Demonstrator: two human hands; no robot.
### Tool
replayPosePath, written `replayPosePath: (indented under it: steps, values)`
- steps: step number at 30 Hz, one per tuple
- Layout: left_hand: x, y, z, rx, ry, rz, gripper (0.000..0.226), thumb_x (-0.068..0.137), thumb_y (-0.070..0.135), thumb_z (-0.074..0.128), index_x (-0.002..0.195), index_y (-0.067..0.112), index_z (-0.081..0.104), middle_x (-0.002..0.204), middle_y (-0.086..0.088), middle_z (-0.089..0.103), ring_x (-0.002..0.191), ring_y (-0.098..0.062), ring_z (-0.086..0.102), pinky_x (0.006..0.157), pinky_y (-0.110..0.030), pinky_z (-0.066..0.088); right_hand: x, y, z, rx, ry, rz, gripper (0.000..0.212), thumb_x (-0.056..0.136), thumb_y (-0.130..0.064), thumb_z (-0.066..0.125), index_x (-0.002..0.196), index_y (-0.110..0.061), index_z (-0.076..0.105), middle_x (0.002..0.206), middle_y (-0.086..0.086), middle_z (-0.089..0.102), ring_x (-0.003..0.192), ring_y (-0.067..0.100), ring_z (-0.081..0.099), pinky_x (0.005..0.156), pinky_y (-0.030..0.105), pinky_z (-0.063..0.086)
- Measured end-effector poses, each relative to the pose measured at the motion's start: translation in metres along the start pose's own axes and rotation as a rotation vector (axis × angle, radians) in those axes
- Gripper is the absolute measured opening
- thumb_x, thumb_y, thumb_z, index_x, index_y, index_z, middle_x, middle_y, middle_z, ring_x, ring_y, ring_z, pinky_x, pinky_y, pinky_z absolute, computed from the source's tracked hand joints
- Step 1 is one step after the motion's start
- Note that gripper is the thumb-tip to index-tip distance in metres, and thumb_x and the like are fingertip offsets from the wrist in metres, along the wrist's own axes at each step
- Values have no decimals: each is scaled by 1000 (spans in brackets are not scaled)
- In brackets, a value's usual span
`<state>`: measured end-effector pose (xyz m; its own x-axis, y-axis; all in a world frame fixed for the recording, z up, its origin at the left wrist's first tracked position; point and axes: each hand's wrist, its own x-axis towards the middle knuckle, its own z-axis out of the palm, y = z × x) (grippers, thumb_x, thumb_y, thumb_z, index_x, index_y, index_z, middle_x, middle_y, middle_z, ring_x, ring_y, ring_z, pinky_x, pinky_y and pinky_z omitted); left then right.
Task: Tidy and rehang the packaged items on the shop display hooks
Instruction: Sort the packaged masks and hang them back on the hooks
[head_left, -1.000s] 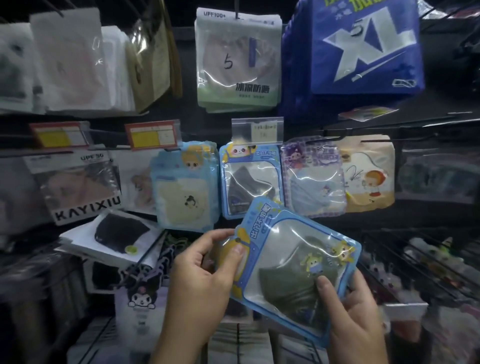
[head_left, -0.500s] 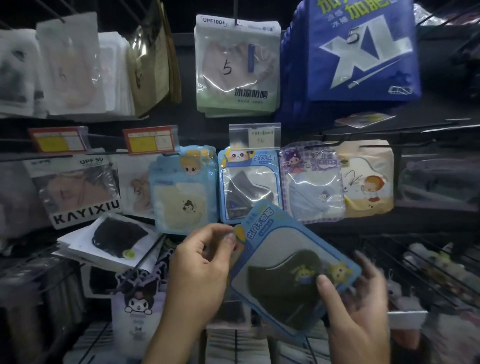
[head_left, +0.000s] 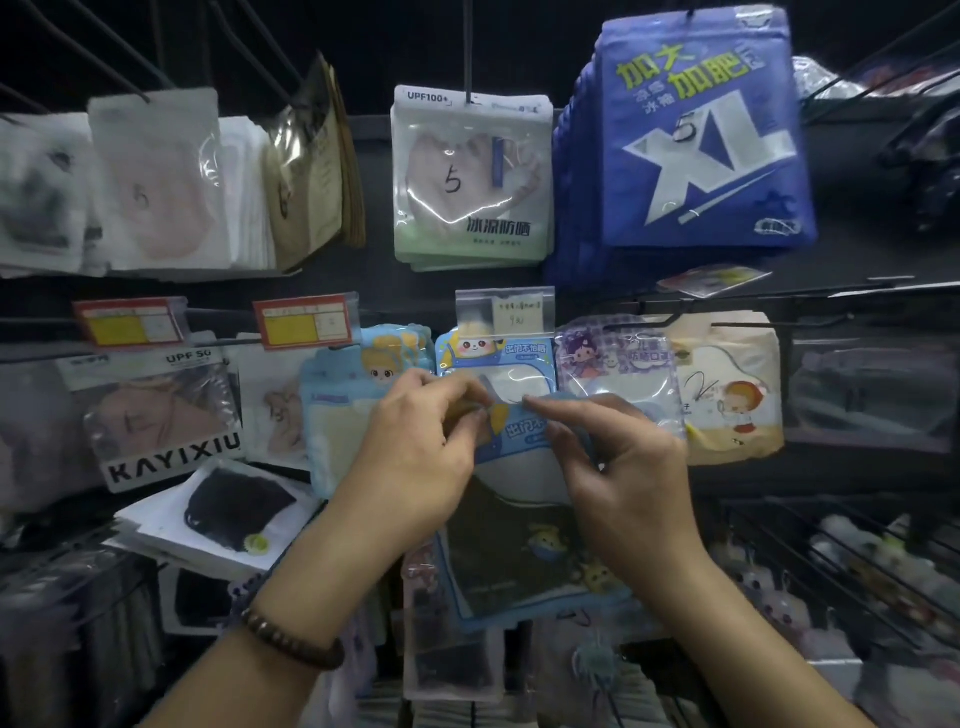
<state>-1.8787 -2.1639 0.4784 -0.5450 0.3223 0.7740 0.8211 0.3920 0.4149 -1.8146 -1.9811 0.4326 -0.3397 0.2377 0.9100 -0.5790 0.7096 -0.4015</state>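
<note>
Pinching the top edge of the blue-edged mask packet (head_left: 519, 566) at the centre of the frame, I have my left hand (head_left: 415, 452) with thumb and fingers curled on its upper left corner. My right hand (head_left: 623, 467) nips the upper right corner between thumb and forefinger. The packet hangs down between my wrists, a dark mask showing through its clear window. Its top lies right in front of a matching blue packet (head_left: 493, 358) in the middle row, below a clear price tag holder (head_left: 504, 312). A purple packet (head_left: 615, 374) hangs just right of that. A beaded bracelet (head_left: 291, 642) circles my left wrist.
</note>
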Motion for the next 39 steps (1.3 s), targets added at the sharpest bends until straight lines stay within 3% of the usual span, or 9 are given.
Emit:
replayPosePath:
  steps: [5, 9, 12, 18, 24, 28, 31, 33, 39]
  values:
    - [18, -13, 10, -28, 231, 135, 29, 93, 19, 83, 118, 33, 80, 107, -1, 70, 95, -15, 67, 85, -3, 43, 22, 10, 16, 212, 115, 130, 30, 101, -2, 69, 119, -25, 81, 111, -8, 79, 105, 9, 76, 93, 45, 64]
    - [19, -29, 20, -11, 345, 243, 36, 94, 16, 82, 129, 23, 79, 115, -3, 69, 103, -13, 67, 92, -6, 46, 38, 21, 25, 190, 165, 94, 25, 101, -5, 71, 114, -22, 83, 103, -5, 74, 97, 10, 71, 85, 45, 62]
    - [19, -37, 23, 20, 365, 271, 41, 95, 15, 81, 135, 24, 76, 127, -1, 61, 108, -9, 60, 96, -1, 41, 47, 26, 28, 158, 185, 12, 25, 99, 1, 71, 113, -16, 84, 99, -9, 66, 90, 5, 65, 76, 34, 58]
    - [25, -41, 21, 69, 295, 325, 51, 98, 15, 78, 145, 31, 66, 137, 0, 48, 105, -13, 55, 98, -10, 44, 58, 32, 31, 92, 219, -39, 21, 100, -3, 71, 109, -16, 84, 102, -3, 68, 94, 12, 67, 78, 36, 58]
    - [28, -45, 26, 162, 148, 242, 61, 98, 22, 77, 155, 29, 58, 154, -7, 39, 136, -16, 44, 116, -30, 43, 61, 33, 31, -64, 120, 48, 29, 101, -7, 67, 117, -24, 83, 97, -12, 63, 90, -7, 57, 78, 10, 42]
    - [34, -44, 39, 389, -35, 142, 80, 96, 36, 75, 166, 25, 38, 172, -13, 19, 157, -35, 19, 130, -50, 29, 69, 38, 42, -235, -21, 128, 38, 96, -16, 74, 134, -19, 74, 120, 3, 54, 108, 11, 55, 96, 4, 34]
    - [40, -40, 50, 654, -189, 87, 85, 98, 50, 65, 168, 22, 26, 178, -12, 4, 162, -35, 4, 132, -50, 19, 74, 47, 50, -500, -226, 169, 66, 91, -26, 76, 154, -28, 55, 143, 14, 40, 135, 32, 43, 118, 35, 35]
    - [42, -41, 56, 726, -242, 102, 82, 99, 51, 62, 166, 20, 27, 180, -12, -1, 164, -35, 2, 131, -49, 14, 74, 51, 54, -723, -316, 188, 77, 90, -36, 73, 161, -38, 42, 153, 16, 30, 143, 38, 31, 118, 49, 31]
    - [44, -50, 64, 726, -277, 126, 82, 102, 47, 57, 169, 16, 22, 181, -14, 0, 168, -32, 0, 133, -47, 11, 72, 48, 56, -816, -384, 202, 76, 91, -44, 70, 159, -32, 39, 155, 17, 24, 145, 41, 23, 115, 53, 30]
